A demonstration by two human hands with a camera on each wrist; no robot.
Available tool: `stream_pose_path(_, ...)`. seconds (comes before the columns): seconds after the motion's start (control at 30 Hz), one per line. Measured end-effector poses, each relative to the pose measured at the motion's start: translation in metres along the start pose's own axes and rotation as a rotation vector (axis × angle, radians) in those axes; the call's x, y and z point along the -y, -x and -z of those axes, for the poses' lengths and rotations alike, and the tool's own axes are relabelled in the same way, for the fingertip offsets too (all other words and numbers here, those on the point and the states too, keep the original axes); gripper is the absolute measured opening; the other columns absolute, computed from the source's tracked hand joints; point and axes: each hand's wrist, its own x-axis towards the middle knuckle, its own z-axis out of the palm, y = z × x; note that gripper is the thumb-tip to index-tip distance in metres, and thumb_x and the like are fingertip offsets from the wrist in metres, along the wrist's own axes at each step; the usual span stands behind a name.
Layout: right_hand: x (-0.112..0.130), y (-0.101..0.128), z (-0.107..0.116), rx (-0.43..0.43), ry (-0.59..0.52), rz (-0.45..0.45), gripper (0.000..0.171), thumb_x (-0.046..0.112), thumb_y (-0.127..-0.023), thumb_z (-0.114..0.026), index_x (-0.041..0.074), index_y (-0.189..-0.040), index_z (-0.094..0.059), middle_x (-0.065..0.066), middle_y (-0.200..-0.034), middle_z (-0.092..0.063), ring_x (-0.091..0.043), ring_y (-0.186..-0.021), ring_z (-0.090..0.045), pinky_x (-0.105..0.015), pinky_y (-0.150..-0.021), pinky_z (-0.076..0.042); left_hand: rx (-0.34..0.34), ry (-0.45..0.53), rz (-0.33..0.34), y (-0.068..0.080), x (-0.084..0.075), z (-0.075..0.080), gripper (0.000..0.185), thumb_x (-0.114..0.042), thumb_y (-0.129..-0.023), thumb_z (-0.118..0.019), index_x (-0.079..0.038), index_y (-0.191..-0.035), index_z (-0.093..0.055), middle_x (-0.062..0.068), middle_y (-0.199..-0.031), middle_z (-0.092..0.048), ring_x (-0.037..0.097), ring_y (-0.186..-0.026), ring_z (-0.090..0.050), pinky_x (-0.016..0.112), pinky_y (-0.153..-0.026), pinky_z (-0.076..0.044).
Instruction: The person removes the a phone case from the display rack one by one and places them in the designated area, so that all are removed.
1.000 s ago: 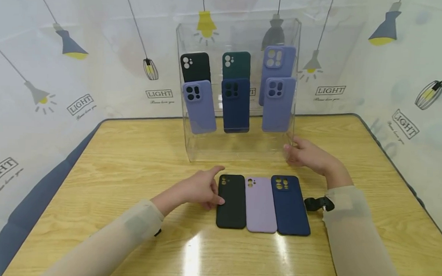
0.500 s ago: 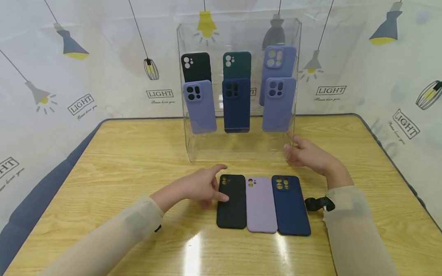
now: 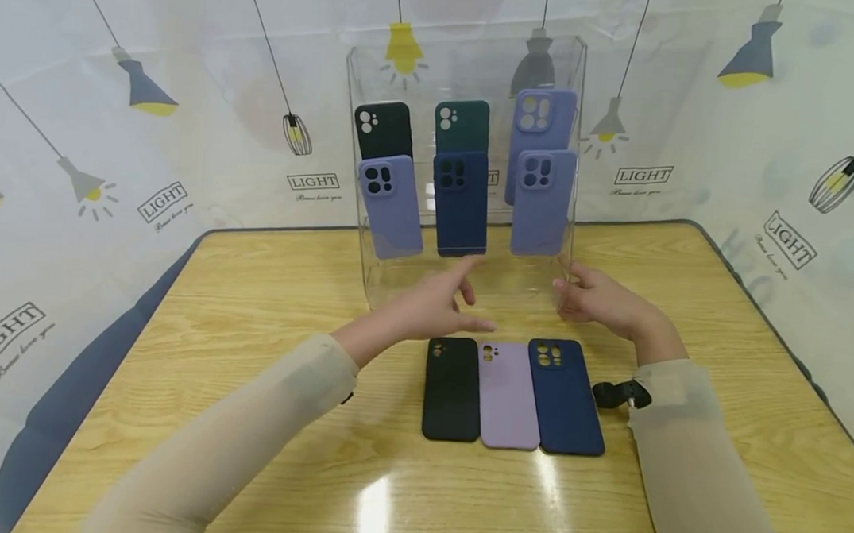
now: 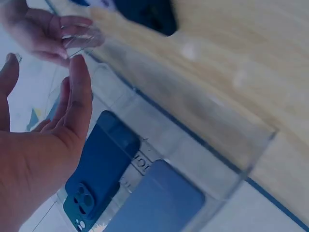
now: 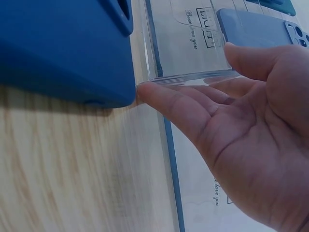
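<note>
Clear glossy acrylic stand (image 3: 462, 288); matt silicone-look cases (image 3: 453, 388); glossy wood-grain table (image 3: 268, 307).

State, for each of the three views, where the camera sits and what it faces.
Head: worn high, facing forward and down at the table, the clear acrylic stand, and both sleeved arms.
Left wrist: at the left hand, facing the stand's hung cases.
Right wrist: at the right hand, whose fingers touch the stand's edge.
Shared: the stand shows in every view.

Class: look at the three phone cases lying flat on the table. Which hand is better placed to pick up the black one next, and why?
Probably the left. The left hand hovers open just above and behind the black case, the leftmost of the three. The right hand rests against the clear display stand, farther off past the navy case.
</note>
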Motion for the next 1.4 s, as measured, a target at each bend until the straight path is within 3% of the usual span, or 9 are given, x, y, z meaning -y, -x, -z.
stream_pose_path(0.07,-0.001,0.0,0.0,-0.001,0.006,-0.006,0.078,0.04,-0.105,-0.042,0.018,-0.158,0.01,-0.018,-0.092,-0.057,-0.04,-0.131,-0.05,-0.048,-0.106,-0.046,-0.072,0.036,-0.042,-0.011,-0.01,0.005,0.095,-0.048,-0.083,-0.075,-0.032,-0.156,-0.015,-0.002,-0.109,-0.061,0.013,-0.08,-0.065,0.029,-0.068,-0.055)
stream_pose_path(0.13,-0.001,0.001,0.0,0.001,0.013,-0.008,0.077,0.041,-0.105,-0.042,0.018,-0.158,0.01,-0.027,-0.116,-0.056,-0.04,-0.132,-0.049,-0.049,-0.107,-0.046,-0.141,0.082,-0.078,-0.021,-0.018,0.011,0.095,-0.047,-0.083,-0.075,-0.035,-0.155,-0.014,-0.002,-0.107,-0.062,0.013,-0.079,-0.066,0.029,-0.068,-0.056)
stream_pose_path(0.2,-0.001,0.002,0.0,0.0,0.018,-0.009,0.078,0.041,-0.105,-0.042,0.018,-0.158,0.01,-0.03,-0.136,-0.047,-0.041,-0.131,-0.049,-0.05,-0.107,-0.045,-0.198,0.115,-0.099,-0.032,-0.026,0.017,0.095,-0.046,-0.083,-0.075,-0.038,-0.155,-0.014,-0.002,-0.105,-0.062,0.015,-0.075,-0.066,0.029,-0.065,-0.055)
stream_pose_path(0.27,0.0,0.002,0.0,0.003,0.014,-0.008,0.079,0.042,-0.104,-0.042,0.017,-0.158,0.011,-0.03,-0.143,-0.042,-0.041,-0.132,-0.049,-0.051,-0.107,-0.044,-0.244,0.109,-0.109,-0.042,-0.032,0.023,0.095,-0.047,-0.083,-0.075,-0.04,-0.154,-0.012,-0.002,-0.104,-0.063,0.016,-0.071,-0.065,0.029,-0.064,-0.054)
stream_pose_path(0.6,0.003,0.003,-0.001,0.003,-0.004,0.006,0.082,0.042,-0.104,-0.044,0.015,-0.157,0.011,-0.022,-0.106,-0.055,-0.038,-0.132,-0.05,-0.049,-0.106,-0.046,-0.374,0.008,-0.017,-0.076,-0.053,0.042,0.093,-0.04,-0.087,-0.072,-0.044,-0.154,-0.007,0.001,-0.122,-0.058,0.012,-0.08,-0.062,0.029,-0.068,-0.054)
stream_pose_path(0.8,0.004,0.003,-0.001,0.002,-0.012,0.012,0.085,0.046,-0.102,-0.046,0.017,-0.158,0.01,-0.013,-0.092,-0.052,-0.036,-0.122,-0.056,-0.048,-0.107,-0.047,-0.439,-0.017,0.05,-0.088,-0.062,0.043,0.096,-0.033,-0.087,-0.075,-0.045,-0.154,-0.006,0.003,-0.134,-0.054,0.015,-0.105,-0.062,0.031,-0.08,-0.056)
stream_pose_path(1.13,0.004,0.003,-0.002,0.001,-0.011,-0.002,0.08,0.04,-0.104,-0.045,0.019,-0.158,0.01,-0.022,-0.106,-0.051,-0.038,-0.131,-0.051,-0.05,-0.108,-0.045,-0.421,0.003,0.092,-0.102,-0.066,0.033,0.107,-0.036,-0.086,-0.074,-0.051,-0.151,0.009,0.004,-0.141,-0.055,0.019,-0.103,-0.066,0.035,-0.082,-0.057)
stream_pose_path(1.3,0.003,0.002,-0.001,0.004,-0.017,-0.008,0.083,0.044,-0.102,-0.047,0.02,-0.158,0.011,-0.025,-0.122,-0.047,-0.04,-0.136,-0.045,-0.05,-0.108,-0.045,-0.408,0.047,0.091,-0.103,-0.065,0.031,0.106,-0.034,-0.087,-0.074,-0.057,-0.147,0.011,0.002,-0.118,-0.061,0.019,-0.085,-0.065,0.034,-0.069,-0.054)
stream_pose_path(1.4,0.002,0.002,-0.001,0.006,-0.02,-0.009,0.082,0.042,-0.103,-0.047,0.02,-0.158,0.011,-0.026,-0.124,-0.046,-0.04,-0.136,-0.044,-0.05,-0.108,-0.045,-0.407,0.057,0.075,-0.103,-0.064,0.03,0.102,-0.033,-0.089,-0.072,-0.059,-0.147,0.008,0.002,-0.116,-0.06,0.018,-0.086,-0.064,0.033,-0.067,-0.053)
